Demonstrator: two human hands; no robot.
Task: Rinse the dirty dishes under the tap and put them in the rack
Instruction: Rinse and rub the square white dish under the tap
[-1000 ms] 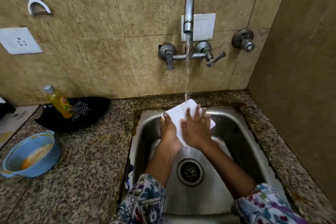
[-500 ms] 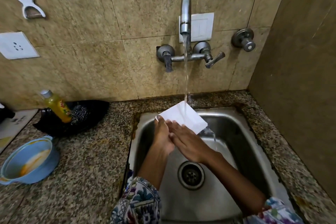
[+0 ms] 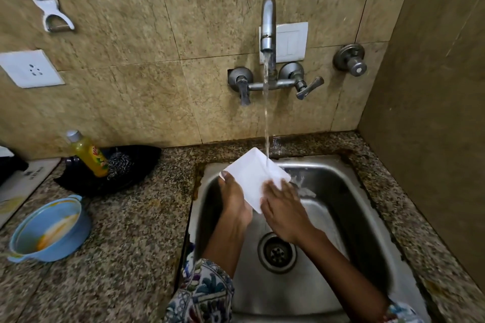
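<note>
light: dim, warm, soft — shadow in sink (image 3: 349, 199) | blur: slight — edges bowed

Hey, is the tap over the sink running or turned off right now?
Running. A stream of water falls from the tap onto the white square dish that the left hand holds, splashing into the sink.

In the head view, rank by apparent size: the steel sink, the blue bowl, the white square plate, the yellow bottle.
1. Steel sink, largest by far.
2. Blue bowl and white square plate: they look alike, and both hands cover part of the plate, so no ranking.
3. Yellow bottle, smallest.
</note>
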